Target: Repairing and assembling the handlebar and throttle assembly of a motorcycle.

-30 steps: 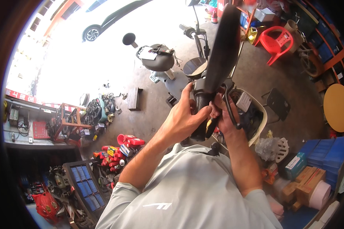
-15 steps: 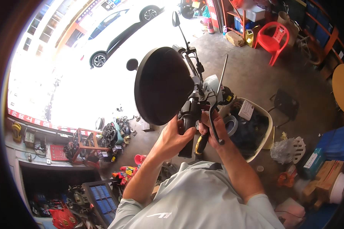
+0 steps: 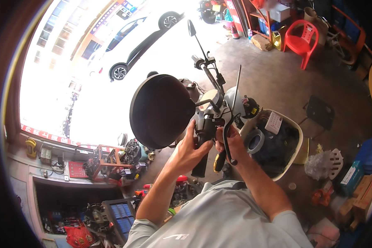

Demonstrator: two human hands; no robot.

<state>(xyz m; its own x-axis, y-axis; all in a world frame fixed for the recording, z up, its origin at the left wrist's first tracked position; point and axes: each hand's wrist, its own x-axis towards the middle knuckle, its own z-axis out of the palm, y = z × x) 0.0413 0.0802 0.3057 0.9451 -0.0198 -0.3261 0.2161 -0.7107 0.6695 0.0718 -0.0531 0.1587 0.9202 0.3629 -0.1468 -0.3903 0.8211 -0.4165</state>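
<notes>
The handlebar of a motorbike stands in front of me, with a big round black mirror (image 3: 161,111) on its near end. My left hand (image 3: 189,151) is closed around the black switch housing (image 3: 205,128), its thumb lying across the near side; the rubber grip (image 3: 200,166) extends below. My right hand (image 3: 234,144) is beside the housing, behind the curved black lever (image 3: 226,138), fingers curled. A black and yellow handle, seemingly a screwdriver (image 3: 217,163), comes out below these fingers; its tip is hidden. A round gauge (image 3: 211,99) sits beyond the housing.
A pale bin (image 3: 296,151) with a white box and a grey ring stands right of the bike. A black stool (image 3: 319,111) and red chair (image 3: 302,41) are farther off. Cartons (image 3: 366,190) lie at right; a cluttered metal cabinet (image 3: 29,173) is at left. A white car (image 3: 140,41) is outside.
My view has shifted, so the surroundings sit farther right. The round mirror appears lower and farther left, uncovering the gauge. Both hands stay at the switch housing.
</notes>
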